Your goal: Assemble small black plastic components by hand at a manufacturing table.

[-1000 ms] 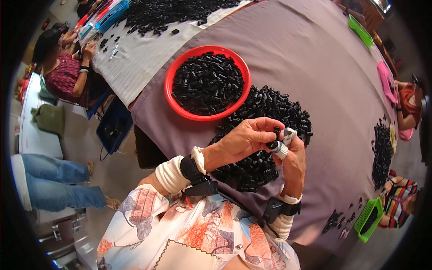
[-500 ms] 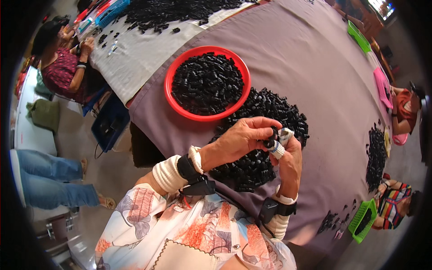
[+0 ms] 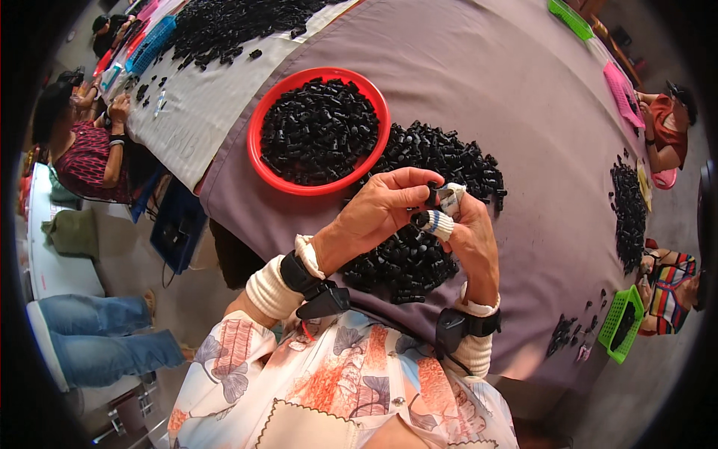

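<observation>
Above a heap of small black plastic parts (image 3: 407,266), my two hands meet. My left hand (image 3: 370,213) pinches a small black plastic part (image 3: 431,196) between thumb and forefinger. Facing it, my right hand (image 3: 476,236) is closed, with white cloth finger covers (image 3: 437,224) on its thumb and forefinger. Another black piece (image 3: 419,220) shows at the end of the thumb cover; how firmly the right fingers hold it is hidden. Beyond my left hand, a red round basin (image 3: 256,157) is filled with similar black parts.
A mauve cloth (image 3: 538,150) covers my table. A white-covered table (image 3: 179,123) at the far left bears a large black heap. People sit at both sides. A green basket (image 3: 617,329) and a pink basket (image 3: 623,97) stand along the right edge. Someone in jeans (image 3: 97,337) is at the left.
The view has shifted, so the basin and heap sit further left. My hands stay together over the heap, with the fingers slightly re-angled around the black part.
</observation>
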Available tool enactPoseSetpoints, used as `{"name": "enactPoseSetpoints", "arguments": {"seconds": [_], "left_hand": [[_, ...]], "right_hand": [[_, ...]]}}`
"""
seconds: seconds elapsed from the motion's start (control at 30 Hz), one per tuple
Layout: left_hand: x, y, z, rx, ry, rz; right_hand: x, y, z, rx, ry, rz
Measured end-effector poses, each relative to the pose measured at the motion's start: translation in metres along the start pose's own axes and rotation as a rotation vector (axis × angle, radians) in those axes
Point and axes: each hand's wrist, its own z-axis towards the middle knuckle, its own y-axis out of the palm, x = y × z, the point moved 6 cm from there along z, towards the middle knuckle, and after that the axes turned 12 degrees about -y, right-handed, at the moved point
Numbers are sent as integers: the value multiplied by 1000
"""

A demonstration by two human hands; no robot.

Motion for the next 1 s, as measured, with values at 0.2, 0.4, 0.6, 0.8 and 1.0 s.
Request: {"name": "enactPoseSetpoints", "arguments": {"seconds": [0.2,0.4,0.6,0.8,1.0], "left_hand": [[-1,1,-1,18,-9,46],[1,-2,-3,41,4,92],[11,-17,-1,186,52,194],[87,-76,-32,631,378,418],[119,-69,-46,852,566,803]], "right_hand": [[0,0,0,-9,-15,-34],[-2,5,2,-68,-56,-86],[7,-2,-3,-23,-24,-73],[22,-21,-10,100,-6,84],[34,-41,-11,216,-9,197]]}}
